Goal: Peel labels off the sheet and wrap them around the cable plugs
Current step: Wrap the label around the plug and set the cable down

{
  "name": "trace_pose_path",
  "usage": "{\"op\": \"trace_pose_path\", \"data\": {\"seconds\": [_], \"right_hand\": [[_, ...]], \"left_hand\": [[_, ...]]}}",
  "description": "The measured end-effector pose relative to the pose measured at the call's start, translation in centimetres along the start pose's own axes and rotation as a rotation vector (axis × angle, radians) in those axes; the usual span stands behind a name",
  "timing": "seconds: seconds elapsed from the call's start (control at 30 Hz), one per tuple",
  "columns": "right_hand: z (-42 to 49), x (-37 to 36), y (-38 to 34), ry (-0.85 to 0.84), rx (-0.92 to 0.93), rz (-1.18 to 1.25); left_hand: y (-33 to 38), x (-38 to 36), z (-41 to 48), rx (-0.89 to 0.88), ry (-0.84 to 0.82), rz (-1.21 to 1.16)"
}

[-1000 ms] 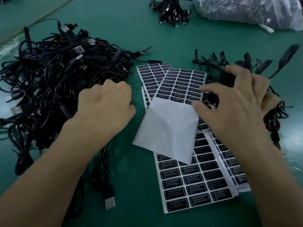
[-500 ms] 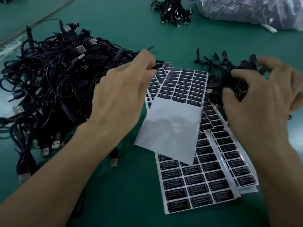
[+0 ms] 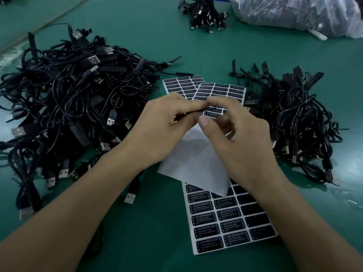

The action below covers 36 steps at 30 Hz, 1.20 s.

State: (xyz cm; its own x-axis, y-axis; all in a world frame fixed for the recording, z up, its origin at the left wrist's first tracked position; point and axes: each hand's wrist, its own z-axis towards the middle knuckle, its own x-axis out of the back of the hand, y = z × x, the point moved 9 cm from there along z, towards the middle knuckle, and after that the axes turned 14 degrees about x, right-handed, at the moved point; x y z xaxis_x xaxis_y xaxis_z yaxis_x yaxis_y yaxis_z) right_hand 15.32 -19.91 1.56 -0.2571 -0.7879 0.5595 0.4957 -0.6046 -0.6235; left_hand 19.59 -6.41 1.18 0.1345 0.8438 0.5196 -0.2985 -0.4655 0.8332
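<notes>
The left hand (image 3: 163,122) has left the edge of the left cable pile (image 3: 68,99) and now sits over the middle of the label sheet (image 3: 222,91), pinching a thin cable plug (image 3: 179,117). The right hand (image 3: 233,130) has come off the right cable pile (image 3: 290,107) and meets the left hand's fingertips there, fingers curled; what it pinches is unclear. The loose USB plug (image 3: 129,198) now lies farther from the tabletop's near edge.

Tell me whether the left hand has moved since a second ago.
Yes. The left hand has gone rightward, from the edge of the left cable pile to over the top label sheet, where it meets the right hand.
</notes>
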Motion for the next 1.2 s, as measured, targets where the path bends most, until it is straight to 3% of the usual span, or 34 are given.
{"op": "trace_pose_path", "data": {"seconds": [0.23,0.4,0.53,0.63,0.8,0.93,1.1,1.2], "right_hand": [[0.0,0.8,1.5,0.164,-0.138,0.341],[0.1,0.8,1.4,0.175,-0.176,0.386],[-0.4,2.3,1.5,0.143,-0.188,-0.037],[-0.7,1.9,1.8,-0.130,-0.242,-0.416],[-1.5,0.8,2.4,-0.342,-0.371,-0.545],[-1.3,0.3,2.7,-0.349,-0.333,-0.472],[-0.3,1.1,1.7,-0.108,-0.153,-0.244],[-0.2,0.8,1.8,-0.042,-0.155,-0.043]], "left_hand": [[0.0,0.1,0.0,0.033,-0.035,-0.171],[-0.8,-0.1,0.1,0.120,-0.041,-0.106],[-0.9,0.1,0.1,0.135,0.014,0.009],[-1.2,0.1,0.1,0.156,0.022,0.058],[-2.0,-0.1,0.2,0.187,0.016,0.015],[-1.8,0.1,0.2,0.179,0.030,-0.028],[-1.0,0.2,0.0,0.137,0.032,-0.075],[-1.1,-0.1,0.0,0.149,0.020,-0.182]]}}
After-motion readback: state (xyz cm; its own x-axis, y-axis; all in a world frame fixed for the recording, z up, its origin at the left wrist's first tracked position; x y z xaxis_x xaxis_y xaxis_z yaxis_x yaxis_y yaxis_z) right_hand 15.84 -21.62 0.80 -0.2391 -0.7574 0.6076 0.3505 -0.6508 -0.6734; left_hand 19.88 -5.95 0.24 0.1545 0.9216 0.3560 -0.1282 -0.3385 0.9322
